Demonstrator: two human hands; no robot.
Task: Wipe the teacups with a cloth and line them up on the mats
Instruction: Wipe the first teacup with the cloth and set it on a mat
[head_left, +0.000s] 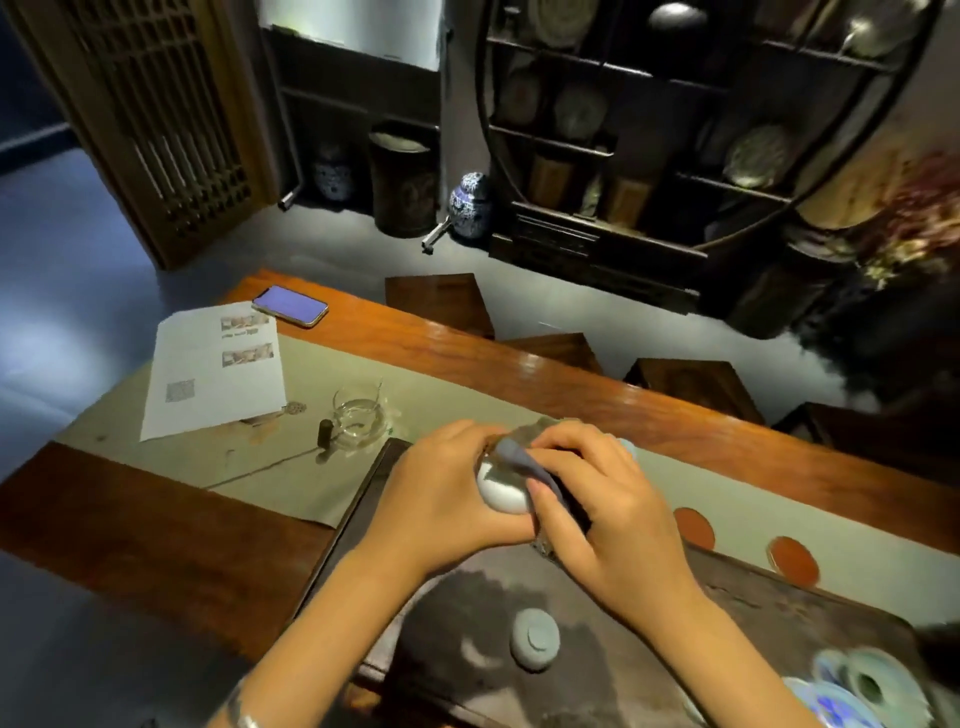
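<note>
Over the dark tea tray (467, 670) two hands meet: the left hand (441, 493) cups one white teacup (501, 491), its fingers curled round the cup's far side, while the right hand (597, 499) pinches a grey cloth (519, 457) against the cup's rim, fingers bent and close together. The cup hangs above the tray's far edge, tipped on its side. On the tray nearer the person sits one grey cup turned upside down (535, 639), and at the tray's right corner is a blurred cluster of blue-and-white ware (857, 691), perhaps a lidded bowl on a saucer. Just past the tray's right end lie two round red mats (693, 527), both bare. Left of the tray stands one glass pitcher (361, 415) on the green runner (441, 395), with a printed sheet (213, 371) beyond it; its print is too small to read. A phone (290, 305) with a lit screen rests on the counter (156, 540) further off.
</note>
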